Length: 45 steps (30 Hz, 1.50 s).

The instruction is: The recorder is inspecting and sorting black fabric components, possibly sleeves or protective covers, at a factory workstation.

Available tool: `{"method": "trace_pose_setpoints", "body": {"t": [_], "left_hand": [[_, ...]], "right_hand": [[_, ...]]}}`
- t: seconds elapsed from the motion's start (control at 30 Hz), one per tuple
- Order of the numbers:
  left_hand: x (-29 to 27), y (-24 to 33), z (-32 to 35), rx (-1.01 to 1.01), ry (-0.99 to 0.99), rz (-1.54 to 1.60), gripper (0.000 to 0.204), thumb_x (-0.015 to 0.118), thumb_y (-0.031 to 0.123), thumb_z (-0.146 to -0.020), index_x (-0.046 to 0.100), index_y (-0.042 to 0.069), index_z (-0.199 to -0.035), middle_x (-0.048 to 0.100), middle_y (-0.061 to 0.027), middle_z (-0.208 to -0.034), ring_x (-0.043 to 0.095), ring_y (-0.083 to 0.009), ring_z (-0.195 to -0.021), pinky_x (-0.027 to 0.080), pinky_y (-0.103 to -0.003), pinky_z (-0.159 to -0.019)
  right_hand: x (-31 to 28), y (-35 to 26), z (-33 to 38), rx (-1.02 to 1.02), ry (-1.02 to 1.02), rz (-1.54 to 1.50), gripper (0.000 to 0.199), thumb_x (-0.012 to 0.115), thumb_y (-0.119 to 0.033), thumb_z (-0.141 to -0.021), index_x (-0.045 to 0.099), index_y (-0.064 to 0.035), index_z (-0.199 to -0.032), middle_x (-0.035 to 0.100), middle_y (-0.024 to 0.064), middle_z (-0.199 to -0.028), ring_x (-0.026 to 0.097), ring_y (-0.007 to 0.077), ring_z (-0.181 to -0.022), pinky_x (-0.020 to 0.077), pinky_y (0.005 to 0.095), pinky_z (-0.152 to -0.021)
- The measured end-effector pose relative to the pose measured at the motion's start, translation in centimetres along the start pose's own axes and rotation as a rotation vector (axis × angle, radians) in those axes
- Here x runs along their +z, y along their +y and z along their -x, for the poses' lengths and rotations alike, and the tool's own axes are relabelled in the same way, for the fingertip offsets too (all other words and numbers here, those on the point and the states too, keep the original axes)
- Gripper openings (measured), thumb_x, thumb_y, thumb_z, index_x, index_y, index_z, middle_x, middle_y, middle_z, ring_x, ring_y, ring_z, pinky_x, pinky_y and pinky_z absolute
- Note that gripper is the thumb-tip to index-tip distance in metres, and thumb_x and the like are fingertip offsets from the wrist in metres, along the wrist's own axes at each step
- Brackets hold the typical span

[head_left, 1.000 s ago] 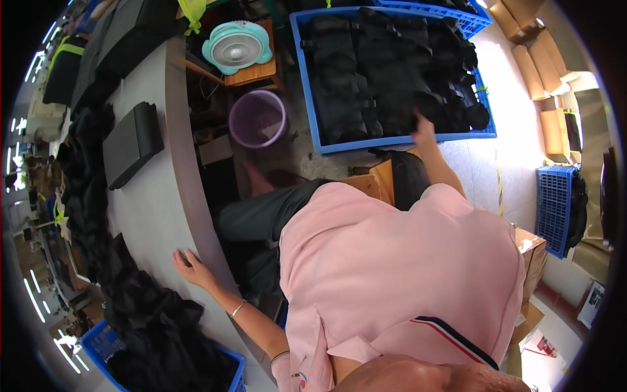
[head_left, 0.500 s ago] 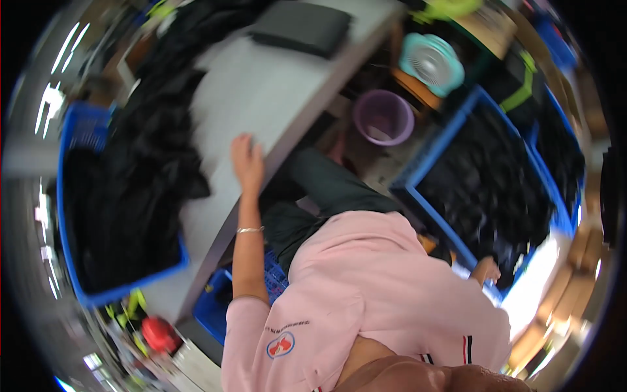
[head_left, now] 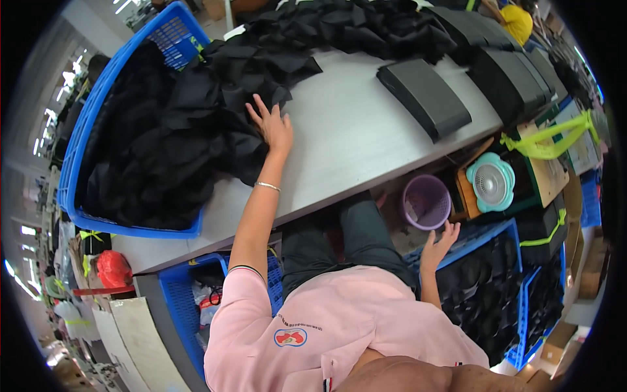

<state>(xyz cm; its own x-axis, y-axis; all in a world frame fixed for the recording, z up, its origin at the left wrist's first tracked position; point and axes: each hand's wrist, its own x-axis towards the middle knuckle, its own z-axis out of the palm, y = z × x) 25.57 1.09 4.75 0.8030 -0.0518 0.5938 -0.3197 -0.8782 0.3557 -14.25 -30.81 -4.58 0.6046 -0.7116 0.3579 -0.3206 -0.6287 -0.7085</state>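
Observation:
My left hand [head_left: 274, 127] is open with fingers spread, at the edge of a heap of black fabric pieces [head_left: 196, 111]. Its fingertips overlap the cloth; whether they press on it I cannot tell. The heap fills a blue plastic crate [head_left: 140, 230] and spills onto the light grey table [head_left: 333, 130]. My right hand [head_left: 439, 248] hangs open and holds nothing, over the rim of another blue crate [head_left: 480, 242] of small black pieces [head_left: 483, 287] at my right. Close by that hand stands a purple waste bin [head_left: 426, 201].
A flat black stack [head_left: 428, 98] lies on the table, with more dark stacks [head_left: 513, 81] behind. A turquoise fan [head_left: 493, 183] stands past the bin. Under the table's left end sits a blue basket [head_left: 179, 287], near a red bag [head_left: 114, 269]. A person in yellow [head_left: 516, 25] is far right.
My view has turned, bringing more of the table into sight. The left hand has gone from the table's near edge to the black heap. My right hand has risen from the crate beside me.

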Motion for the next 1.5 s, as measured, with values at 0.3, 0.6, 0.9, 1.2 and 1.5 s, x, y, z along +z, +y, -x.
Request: {"method": "trace_pose_setpoints", "body": {"t": [0.3, 0.6, 0.9, 1.2, 1.5], "left_hand": [[-5.0, 3.6, -1.6, -0.054, 0.074, 0.661, 0.036, 0.063, 0.011, -0.092, 0.06, -0.005, -0.124, 0.053, -0.0159, -0.134, 0.055, -0.0351, -0.108, 0.048, -0.035, -0.091], [-8.4, 12.0, 16.4, -0.45, -0.417, 1.195, 0.06, 0.062, 0.01, -0.096, 0.036, -0.007, -0.147, 0.048, -0.0234, -0.143, 0.058, -0.0192, -0.12, 0.05, -0.03, -0.092], [-9.2, 9.6, 11.9, 0.094, 0.09, 0.433, 0.035, 0.081, 0.013, -0.075, 0.071, 0.007, -0.108, 0.068, -0.0079, -0.091, 0.063, -0.0251, -0.076, 0.052, -0.037, -0.078], [-6.9, 12.8, 11.6, 0.238, -0.132, 0.793, 0.009, 0.065, 0.018, -0.084, 0.068, 0.01, -0.083, 0.064, -0.0084, -0.087, 0.059, -0.0313, -0.086, 0.045, -0.042, -0.077], [-15.7, 16.0, 19.2, 0.172, -0.676, 1.334, 0.011, 0.071, 0.014, -0.084, 0.067, 0.004, -0.082, 0.064, -0.0048, -0.083, 0.062, -0.0217, -0.086, 0.047, -0.034, -0.076]], "right_hand": [[5.7, -15.9, -4.7, -0.3, -0.268, -0.331, 0.045, 0.061, 0.002, -0.09, 0.05, 0.0034, -0.134, 0.033, 0.0221, -0.153, 0.039, 0.0377, -0.138, 0.0351, 0.0413, -0.112], [11.7, -22.2, -6.5, -0.39, -0.419, -0.487, 0.066, 0.072, -0.005, -0.085, 0.044, -0.0051, -0.145, 0.035, 0.0164, -0.153, 0.05, 0.0277, -0.13, 0.0466, 0.0369, -0.101], [11.1, -19.6, -6.1, -0.452, -0.369, -0.315, 0.044, 0.068, 0.002, -0.086, 0.06, -0.0058, -0.128, 0.05, 0.0151, -0.141, 0.059, 0.0338, -0.116, 0.0498, 0.0384, -0.094], [13.4, -19.2, -5.8, -0.802, -0.625, -0.097, 0.025, 0.06, -0.014, -0.092, 0.061, -0.006, -0.115, 0.065, 0.0165, -0.112, 0.063, 0.0353, -0.099, 0.0511, 0.0415, -0.086], [13.5, -17.0, -6.5, -0.729, -0.739, -0.206, 0.024, 0.06, -0.021, -0.093, 0.061, -0.0067, -0.113, 0.065, 0.0151, -0.107, 0.064, 0.0331, -0.092, 0.0524, 0.0409, -0.08]]}}
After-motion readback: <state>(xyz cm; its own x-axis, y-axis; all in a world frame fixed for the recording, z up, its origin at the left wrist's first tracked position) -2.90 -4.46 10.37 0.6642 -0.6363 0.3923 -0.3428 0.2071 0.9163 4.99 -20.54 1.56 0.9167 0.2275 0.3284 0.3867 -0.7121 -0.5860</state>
